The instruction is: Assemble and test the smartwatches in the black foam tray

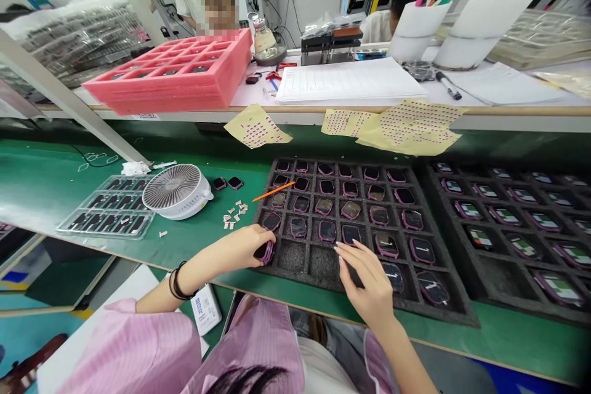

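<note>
My left hand (247,247) is closed around purple-rimmed smartwatch cases (265,252) at the front left corner of a black foam tray (308,252). They look like more than one, stacked together, but the fingers partly hide them. My right hand (369,280) hovers over the front of the same tray, fingers stretched out and thumb apart. Its fingertips are by a dark-faced watch case (351,234) in a compartment; whether they touch it I cannot tell. Similar purple-rimmed cases fill most compartments. An orange stick (273,191) lies across the tray's left edge.
Left of the tray are a white fan (178,191), small pale pieces (235,214), two watch cases (228,183) and a clear plastic tray (104,215). A second foam tray (501,277) stands right. The shelf above holds a pink foam tray (221,89) and papers (346,81).
</note>
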Action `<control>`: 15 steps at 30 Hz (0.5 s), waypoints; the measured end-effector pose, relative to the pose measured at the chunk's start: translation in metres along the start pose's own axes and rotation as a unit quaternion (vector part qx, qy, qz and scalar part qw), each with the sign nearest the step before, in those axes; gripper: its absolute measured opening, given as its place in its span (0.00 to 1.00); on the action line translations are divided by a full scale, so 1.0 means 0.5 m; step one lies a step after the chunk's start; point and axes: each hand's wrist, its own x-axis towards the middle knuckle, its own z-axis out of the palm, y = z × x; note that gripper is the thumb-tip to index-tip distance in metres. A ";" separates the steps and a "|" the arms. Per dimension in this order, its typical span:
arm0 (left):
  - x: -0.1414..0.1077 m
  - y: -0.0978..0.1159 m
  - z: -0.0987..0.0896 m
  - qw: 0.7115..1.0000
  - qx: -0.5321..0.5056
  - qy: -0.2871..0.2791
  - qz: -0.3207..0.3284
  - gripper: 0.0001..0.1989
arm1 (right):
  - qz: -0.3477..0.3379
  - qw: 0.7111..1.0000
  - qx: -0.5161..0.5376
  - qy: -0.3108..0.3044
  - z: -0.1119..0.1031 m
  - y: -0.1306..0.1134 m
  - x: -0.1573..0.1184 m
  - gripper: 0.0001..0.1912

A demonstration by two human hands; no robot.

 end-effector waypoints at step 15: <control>0.003 -0.022 0.019 1.000 0.005 0.018 0.008 0.19 | 0.070 0.992 0.095 -0.036 0.029 -0.037 0.025 0.15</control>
